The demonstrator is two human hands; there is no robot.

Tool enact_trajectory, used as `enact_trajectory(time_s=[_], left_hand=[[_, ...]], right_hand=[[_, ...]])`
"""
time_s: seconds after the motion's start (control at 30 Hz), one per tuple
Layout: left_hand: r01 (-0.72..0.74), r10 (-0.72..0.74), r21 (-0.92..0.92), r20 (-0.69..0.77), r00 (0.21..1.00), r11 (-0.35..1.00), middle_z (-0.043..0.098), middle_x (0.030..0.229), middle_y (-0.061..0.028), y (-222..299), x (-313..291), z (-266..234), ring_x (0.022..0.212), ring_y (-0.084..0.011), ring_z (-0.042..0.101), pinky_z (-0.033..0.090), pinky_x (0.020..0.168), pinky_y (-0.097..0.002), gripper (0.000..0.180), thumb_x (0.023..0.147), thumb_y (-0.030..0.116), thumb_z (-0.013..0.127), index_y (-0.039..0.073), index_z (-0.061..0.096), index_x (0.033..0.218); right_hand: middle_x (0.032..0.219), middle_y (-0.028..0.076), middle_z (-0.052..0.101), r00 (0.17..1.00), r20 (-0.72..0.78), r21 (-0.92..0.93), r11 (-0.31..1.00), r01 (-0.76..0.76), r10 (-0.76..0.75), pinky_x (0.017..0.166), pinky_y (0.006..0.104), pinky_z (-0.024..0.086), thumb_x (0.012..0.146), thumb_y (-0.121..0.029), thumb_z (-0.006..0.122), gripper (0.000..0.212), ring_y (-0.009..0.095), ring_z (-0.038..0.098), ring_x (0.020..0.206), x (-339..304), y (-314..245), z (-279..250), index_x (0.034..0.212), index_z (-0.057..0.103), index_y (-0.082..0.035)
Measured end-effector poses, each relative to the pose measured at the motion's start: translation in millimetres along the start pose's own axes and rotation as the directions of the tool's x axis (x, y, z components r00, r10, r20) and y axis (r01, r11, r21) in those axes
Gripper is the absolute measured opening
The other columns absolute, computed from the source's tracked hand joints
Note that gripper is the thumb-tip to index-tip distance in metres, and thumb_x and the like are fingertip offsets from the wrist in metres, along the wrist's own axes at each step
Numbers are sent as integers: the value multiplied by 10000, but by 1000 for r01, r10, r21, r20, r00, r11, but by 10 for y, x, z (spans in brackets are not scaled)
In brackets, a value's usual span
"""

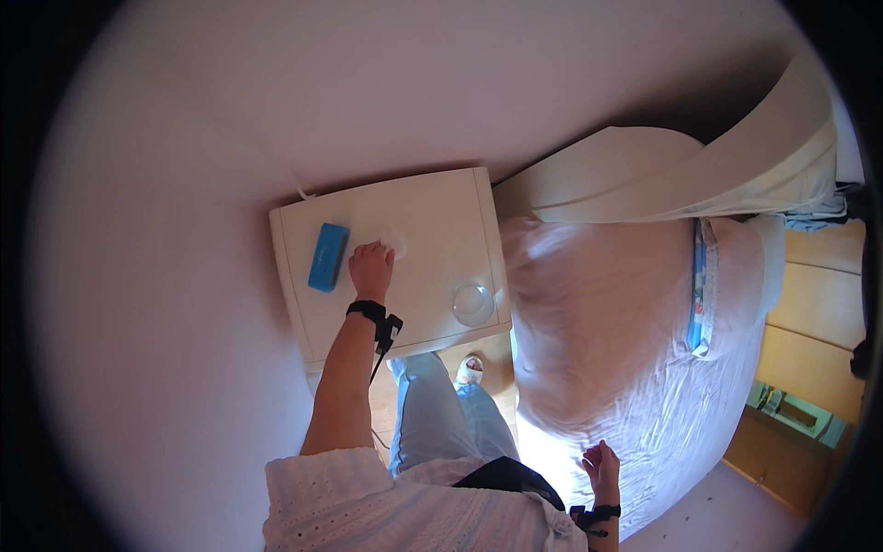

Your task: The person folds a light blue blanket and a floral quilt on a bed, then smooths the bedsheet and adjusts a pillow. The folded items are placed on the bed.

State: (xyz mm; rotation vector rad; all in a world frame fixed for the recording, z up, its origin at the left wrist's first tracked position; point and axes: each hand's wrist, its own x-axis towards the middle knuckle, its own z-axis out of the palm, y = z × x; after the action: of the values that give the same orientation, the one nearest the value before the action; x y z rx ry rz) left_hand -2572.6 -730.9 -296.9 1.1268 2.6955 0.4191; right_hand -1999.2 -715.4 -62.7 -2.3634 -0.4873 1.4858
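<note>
My left hand [371,270] reaches over a white bedside cabinet [418,207], its bent fingers pressed on a crumpled white tissue [395,243] on the top. Part of the tissue is hidden under the fingers. Just left of that hand lies a blue oblong box [328,258], tilted slightly. Near the cabinet's front right corner stands a clear round glass dish [473,304]. My right hand [602,465] hangs low beside the bed, away from the cabinet; its fingers are loosely bent and somewhat apart, with nothing visible in them.
On the right is a bed [635,368] with a pale rumpled sheet and a curved headboard [635,175]. A flat item with a blue patterned edge [703,287] lies on it. Walls stand behind and left of the cabinet. My legs [432,405] are close to its front.
</note>
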Motion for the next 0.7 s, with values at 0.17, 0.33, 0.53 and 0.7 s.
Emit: enact_trajectory(time_s=[0.17,0.33,0.53,0.7], left_hand=[[89,-88,-32,20,996,996,550,895,-103,52,109,229,862,-287,546,452,762,-391,305,693,168,679,71,528,940],[-111,109,-281,-23,994,953,535,970,-105,261,414,196,883,-309,533,459,775,-388,309,709,78,623,101,549,1008],[-478,491,-137,83,867,868,486,1177,-115,912,830,418,973,-315,508,463,793,-378,378,786,60,497,223,559,1121],[-620,618,-28,119,777,784,435,1258,-102,744,510,501,1019,-311,496,478,759,-391,338,812,135,473,230,555,1125]], right_hand=[[688,51,581,1000,-2,-9,1000,-22,22,629,333,472,850,-274,558,200,191,579,679,-102,149,180,758,546,-97],[704,52,597,997,-28,-16,998,-66,65,608,310,487,858,-271,548,194,178,599,672,-88,285,115,795,548,-87],[710,61,587,995,-69,15,997,-72,73,659,356,478,858,-276,541,206,200,583,694,-100,539,21,782,543,-84],[714,62,586,992,-71,36,994,-106,108,668,367,475,859,-265,543,198,203,583,694,-167,692,-31,788,544,-81]])
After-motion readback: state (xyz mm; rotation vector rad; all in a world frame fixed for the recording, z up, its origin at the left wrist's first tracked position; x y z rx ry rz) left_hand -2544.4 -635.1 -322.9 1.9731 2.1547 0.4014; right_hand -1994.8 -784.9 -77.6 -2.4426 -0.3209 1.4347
